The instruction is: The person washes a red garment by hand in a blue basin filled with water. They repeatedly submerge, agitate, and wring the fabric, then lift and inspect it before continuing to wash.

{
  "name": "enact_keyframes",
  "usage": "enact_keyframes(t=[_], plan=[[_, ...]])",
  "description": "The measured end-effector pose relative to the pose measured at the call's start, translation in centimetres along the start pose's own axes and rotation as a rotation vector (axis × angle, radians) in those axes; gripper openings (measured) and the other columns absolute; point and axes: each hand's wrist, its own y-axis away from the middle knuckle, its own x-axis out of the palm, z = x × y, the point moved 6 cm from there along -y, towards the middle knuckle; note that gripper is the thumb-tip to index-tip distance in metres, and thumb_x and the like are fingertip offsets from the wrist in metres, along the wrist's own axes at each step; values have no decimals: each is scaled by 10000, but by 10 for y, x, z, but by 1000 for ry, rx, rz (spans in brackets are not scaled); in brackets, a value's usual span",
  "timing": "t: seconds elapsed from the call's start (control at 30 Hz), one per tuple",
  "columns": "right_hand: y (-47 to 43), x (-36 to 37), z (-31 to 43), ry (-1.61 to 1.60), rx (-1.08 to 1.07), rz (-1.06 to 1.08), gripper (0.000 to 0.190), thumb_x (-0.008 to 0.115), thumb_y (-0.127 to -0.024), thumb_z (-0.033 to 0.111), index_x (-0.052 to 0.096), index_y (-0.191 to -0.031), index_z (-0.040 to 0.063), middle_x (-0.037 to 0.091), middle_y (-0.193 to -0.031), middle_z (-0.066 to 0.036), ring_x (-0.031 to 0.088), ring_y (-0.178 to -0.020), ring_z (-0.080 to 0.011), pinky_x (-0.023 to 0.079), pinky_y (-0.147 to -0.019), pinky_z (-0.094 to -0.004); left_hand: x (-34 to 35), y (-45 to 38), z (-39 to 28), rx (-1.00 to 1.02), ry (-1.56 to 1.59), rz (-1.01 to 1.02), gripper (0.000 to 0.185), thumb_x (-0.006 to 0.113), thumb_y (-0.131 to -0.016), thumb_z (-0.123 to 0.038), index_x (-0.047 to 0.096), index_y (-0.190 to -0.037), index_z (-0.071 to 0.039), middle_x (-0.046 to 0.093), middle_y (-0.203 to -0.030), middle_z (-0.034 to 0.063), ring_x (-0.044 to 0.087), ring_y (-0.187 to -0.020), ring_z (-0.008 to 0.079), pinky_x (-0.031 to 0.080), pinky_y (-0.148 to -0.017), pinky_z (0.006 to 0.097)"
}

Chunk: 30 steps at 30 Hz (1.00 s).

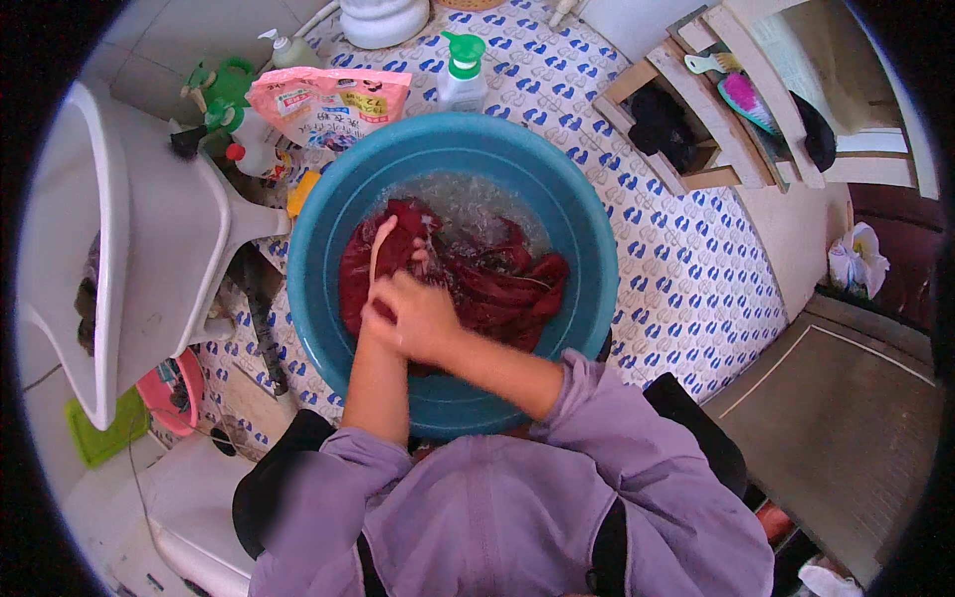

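A large blue-green plastic basin (597,246) holds sudsy water (477,190) and a wet dark red cloth (500,298). My left hand (382,254) is at the left part of the cloth, with red fabric between its thumb and fingers; my right hand partly hides it. Crossing over from the right, my right hand (418,313) lies with bent fingers at my left wrist. Whether it also grips fabric does not show. Beyond the rim stand a pink detergent bag (328,104) and a pump bottle with a green top (462,74).
A white washbasin (164,216) is close on the left, above a pink tub (195,388). A bottle with a red cap (257,157) stands by the detergent bag. A wooden rack (664,67) at upper right holds brushes (746,101). Patterned flooring (679,283) surrounds the blue-green basin.
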Motion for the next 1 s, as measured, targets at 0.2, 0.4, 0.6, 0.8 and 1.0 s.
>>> enact_keyframes(t=[0.2,0.4,0.6,0.8,1.0], plan=[[-66,-11,-94,235,340,-95,230,588,-868,342,639,-851,119,673,-809,-145,656,-728,-405,527,-648,-527,24,4,47,392,-132,-690,412,380,-1036,-458,632,-964,-140,680,-919,88,650,-831,207,556,-785,397],[-5,-2,7,-17,-35,68,175,643,-838,318,621,-853,145,662,-860,-122,656,-729,-363,519,-650,-508,5,-1,-18,-29,-124,63,395,336,-1045,-418,618,-951,-158,668,-1027,69,626,-950,209,516,-884,414],[-73,-15,-137,135,458,85,365,557,-928,457,666,-964,111,701,-927,-205,666,-854,-421,525,-758,-519,21,7,27,464,-411,-726,521,493,-970,-478,566,-1247,-43,631,-1208,109,623,-1095,257,520,-934,417],[-75,-30,-178,232,445,-24,441,625,-926,274,485,-1314,117,515,-1282,-227,550,-1119,-433,489,-885,-499,21,-5,-32,488,-1365,-939,1028,603,-868,-653,311,-1444,147,341,-1526,271,328,-1429,364,254,-1172,415],[-43,5,-191,395,46,461,478,611,-852,73,549,-1326,49,501,-1403,-213,525,-1224,-381,444,-1034,-444,-40,-12,-23,333,-590,-559,867,638,-887,-586,344,-1500,-48,425,-1488,127,385,-1376,281,255,-1173,428]])
